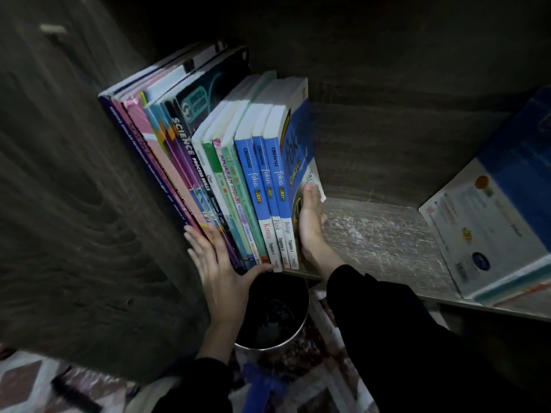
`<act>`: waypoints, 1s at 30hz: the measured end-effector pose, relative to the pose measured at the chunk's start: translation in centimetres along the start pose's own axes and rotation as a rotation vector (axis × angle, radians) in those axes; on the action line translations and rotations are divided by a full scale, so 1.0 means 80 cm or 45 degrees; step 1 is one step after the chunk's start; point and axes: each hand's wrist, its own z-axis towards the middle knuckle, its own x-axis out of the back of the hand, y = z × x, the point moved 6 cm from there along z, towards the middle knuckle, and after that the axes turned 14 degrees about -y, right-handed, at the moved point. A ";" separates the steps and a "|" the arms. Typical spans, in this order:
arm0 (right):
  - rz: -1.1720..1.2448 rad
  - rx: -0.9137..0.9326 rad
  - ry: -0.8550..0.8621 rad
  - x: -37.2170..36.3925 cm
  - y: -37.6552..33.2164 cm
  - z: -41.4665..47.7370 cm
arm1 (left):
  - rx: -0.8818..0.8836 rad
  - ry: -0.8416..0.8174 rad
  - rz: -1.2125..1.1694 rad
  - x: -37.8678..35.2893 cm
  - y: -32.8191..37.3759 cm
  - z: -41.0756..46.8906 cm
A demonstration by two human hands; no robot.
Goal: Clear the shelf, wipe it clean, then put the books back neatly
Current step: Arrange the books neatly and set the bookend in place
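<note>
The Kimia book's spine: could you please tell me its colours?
The Kimia spine is blue above, white below; head view shows it best.

Upright books (226,162) on wooden shelf (381,236)

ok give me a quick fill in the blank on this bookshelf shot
1. The three fokus spines are mostly ____.
2. The one nearest the right hand reads ____.
3. The left hand touches spines at the row's ____ end.
4. The dark bin sits ____ the shelf.
Missing words: blue; Biologi; left; below
</note>
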 end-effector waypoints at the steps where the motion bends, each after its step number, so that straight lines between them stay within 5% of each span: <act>1: -0.013 -0.004 0.000 0.001 0.000 0.000 | 0.026 -0.012 0.034 -0.001 -0.001 -0.001; 9: 0.019 -0.096 0.029 0.010 -0.016 -0.032 | 0.146 0.015 0.120 0.013 0.032 -0.017; 12: 0.007 -0.092 0.046 0.030 -0.033 -0.061 | -0.028 0.136 0.034 0.031 0.081 -0.019; 21: -0.880 0.873 0.734 0.197 -0.201 -0.245 | -0.659 0.178 -0.109 0.042 0.328 -0.008; 25: -0.957 0.870 1.088 0.302 -0.206 -0.294 | -0.770 -0.089 -0.148 0.008 0.425 -0.013; 30: -0.646 0.611 1.198 0.382 -0.163 -0.320 | -0.731 -0.929 -0.081 -0.084 0.485 -0.031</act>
